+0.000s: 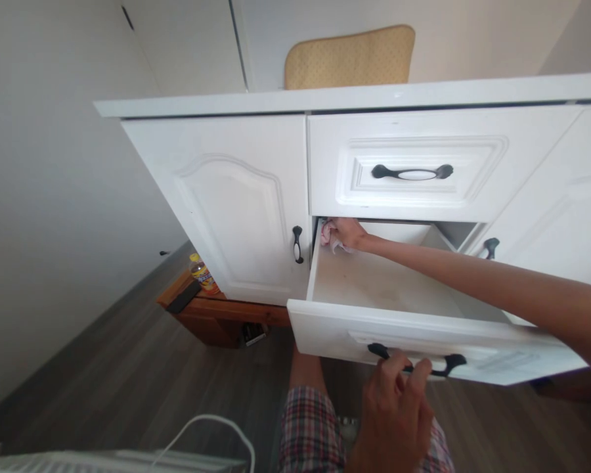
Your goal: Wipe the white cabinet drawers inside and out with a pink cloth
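Observation:
A white drawer (374, 282) is pulled out of the white cabinet, its inside showing as a pale bottom with faint marks. My right hand (347, 233) reaches into its back left corner, closed on a crumpled white and pink cloth (328, 234). Part of that hand lies under the cabinet front, so some fingers are hidden. In front of the drawer, my left hand (394, 410) has its fingers hooked over the black and white drawer handle (456, 362).
Above is a shut drawer (423, 152) and to the left a shut cabinet door (241, 217). A tan backrest (349, 59) stands behind the countertop (201, 105). Lower left, a yellow-capped bottle (203, 274) stands on a wooden bench (211, 309). A white cable (217, 417) curves near the bottom.

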Demonstrator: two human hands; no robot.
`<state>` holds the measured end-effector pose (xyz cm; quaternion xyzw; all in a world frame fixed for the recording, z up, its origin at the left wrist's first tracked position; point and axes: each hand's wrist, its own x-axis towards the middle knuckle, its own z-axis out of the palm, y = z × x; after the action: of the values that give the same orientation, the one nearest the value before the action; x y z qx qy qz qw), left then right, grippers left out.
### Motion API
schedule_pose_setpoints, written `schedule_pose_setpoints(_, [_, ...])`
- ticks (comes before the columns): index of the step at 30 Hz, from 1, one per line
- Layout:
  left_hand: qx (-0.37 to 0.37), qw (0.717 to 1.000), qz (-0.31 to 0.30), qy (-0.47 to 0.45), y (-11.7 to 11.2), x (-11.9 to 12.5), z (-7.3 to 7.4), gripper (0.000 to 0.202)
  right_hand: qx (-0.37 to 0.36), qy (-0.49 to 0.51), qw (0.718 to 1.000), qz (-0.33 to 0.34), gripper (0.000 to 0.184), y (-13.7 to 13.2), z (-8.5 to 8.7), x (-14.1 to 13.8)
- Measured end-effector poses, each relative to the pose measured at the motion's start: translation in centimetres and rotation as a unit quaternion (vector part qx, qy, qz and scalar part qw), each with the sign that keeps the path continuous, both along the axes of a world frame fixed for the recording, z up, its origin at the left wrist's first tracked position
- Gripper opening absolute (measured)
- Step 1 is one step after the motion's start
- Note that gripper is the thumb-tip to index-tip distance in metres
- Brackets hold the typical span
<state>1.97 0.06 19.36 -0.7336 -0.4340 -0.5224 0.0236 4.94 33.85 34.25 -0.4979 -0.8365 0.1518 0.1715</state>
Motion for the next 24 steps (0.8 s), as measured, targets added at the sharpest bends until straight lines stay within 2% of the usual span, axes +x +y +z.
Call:
schedule_pose_setpoints(3, [-0.006,1.000,-0.003,0.008,-0.1,-0.1,-0.1,0.044,0.058,-0.022,0.997,-0.038,0.023,0.0,-0.4,-0.7])
schedule_pose_setpoints(6, [-0.014,1.000,-0.010,0.011,-0.1,-0.1,-0.1,0.042,0.050,-0.026,0.997,-0.044,0.022,-0.5,-0.5,-1.0])
schedule_pose_setpoints(10, [0.008,1.000,0.004,-0.006,0.2,0.2,-0.2,0.040,0.036,-0.023,0.999,-0.022,0.017,-2.9,-0.1,-0.7])
schedule_pose_setpoints(15, [0.013,1.000,0.012,0.006,0.3,0.2,-0.1,0.043,-0.048,0.060,0.991,0.108,0.022,-6.7,1.6,0.6])
schedule_pose_setpoints(19, [0.001,1.000,0.006,0.012,0.1,-0.1,-0.2,0.044,-0.092,0.053,0.974,0.202,0.004,-9.1,2.5,1.3])
schedule_pose_setpoints(21, [-0.003,1.000,0.007,0.014,0.0,-0.2,-0.2,0.043,-0.136,0.044,0.951,0.274,0.003,-10.5,2.8,1.4])
schedule_pose_setpoints(24, [-0.005,1.000,0.017,0.023,-0.1,-0.2,-0.2,0.042,-0.219,0.035,0.906,0.359,0.014,-12.7,3.4,1.4])
